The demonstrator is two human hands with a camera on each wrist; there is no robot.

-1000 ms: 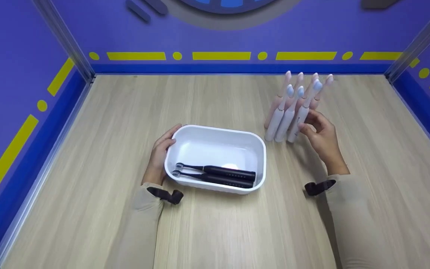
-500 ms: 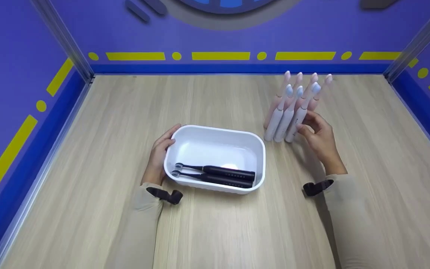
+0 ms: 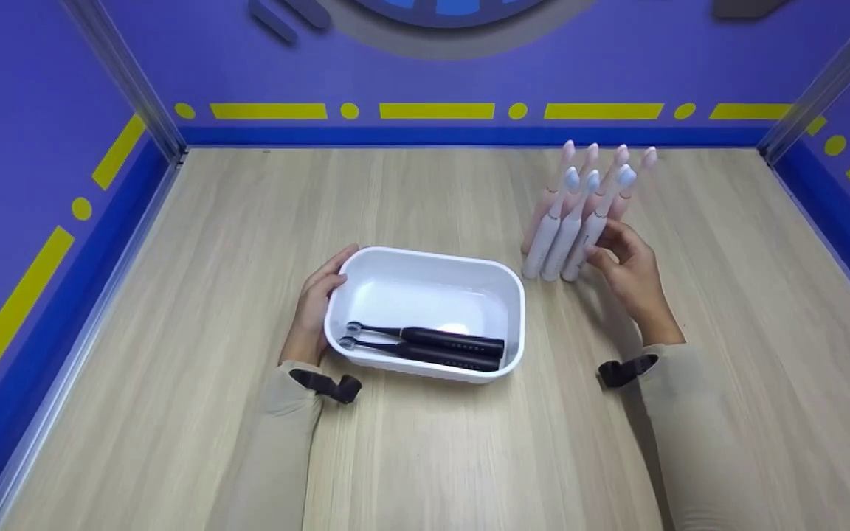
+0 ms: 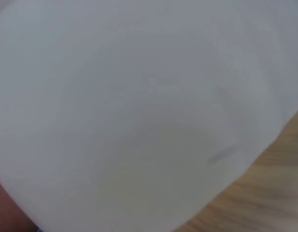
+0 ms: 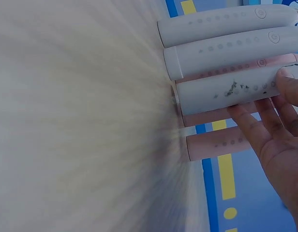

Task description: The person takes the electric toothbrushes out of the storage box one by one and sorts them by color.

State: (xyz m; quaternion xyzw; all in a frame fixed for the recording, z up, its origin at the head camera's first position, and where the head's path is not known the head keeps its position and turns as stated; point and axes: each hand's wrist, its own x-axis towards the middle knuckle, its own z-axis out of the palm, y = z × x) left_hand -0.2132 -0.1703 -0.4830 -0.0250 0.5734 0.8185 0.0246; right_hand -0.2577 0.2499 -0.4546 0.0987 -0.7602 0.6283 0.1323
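- Little has shifted since the earlier frames: the right hand (image 3: 628, 269) has drawn a touch nearer the person along with the rightmost white electric toothbrush (image 3: 587, 236), while the left hand (image 3: 316, 302) and the tub have stayed where they were.
- Wooden tabletop (image 3: 425, 442) fills the floor of the scene, walled on three sides by purple panels (image 3: 26, 110) carrying yellow dashes and dots.
- White plastic tub (image 3: 515, 295), rectangular with rounded corners, sits near the middle of the tabletop; the left wrist view shows only its blurred white wall (image 4: 139, 96).
- Two black electric toothbrushes (image 3: 432, 345) lie side by side along the tub's near wall, heads pointing toward the left hand.
- Left hand rests against the tub's left end, fingers curved round the rim and gripping it.
- Right hand stands just right of the upright cluster, thumb and fingers (image 5: 245, 118) closed on the handle of the rightmost white electric toothbrush (image 5: 226, 92), pinching it low down.
- Three white electric toothbrushes with blue bristle heads stand upright in the front row of the cluster, to the right of the tub and close behind its far right corner.
- Four pink electric toothbrushes (image 3: 620, 181) stand upright just behind them, nearer the back wall.
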